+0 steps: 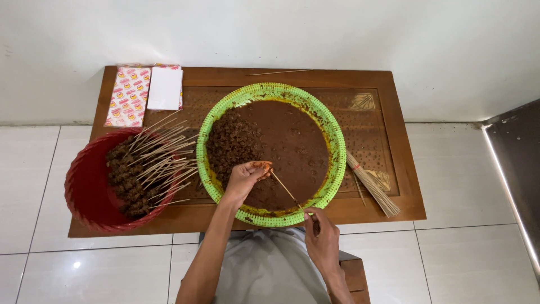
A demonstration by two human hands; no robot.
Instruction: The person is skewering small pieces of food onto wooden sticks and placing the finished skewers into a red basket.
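A green plastic basin [335, 132] on a low wooden table [388, 112] holds brown sauce and a heap of small marinated meat pieces [230, 143]. My left hand [246, 175] is over the basin's near side, fingers pinched on a piece of meat at the tip of a thin bamboo skewer [284, 188]. My right hand [322, 236] grips the skewer's other end just outside the basin's front rim. A red basket [84, 186] on the left holds several finished meat skewers [143, 169].
A bundle of bare bamboo sticks [372, 184] lies to the right of the basin. One loose stick [279, 72] rests at the table's far edge. Patterned paper sheets [130, 93] and a white sheet [165, 88] lie at the far left corner. White tiled floor surrounds the table.
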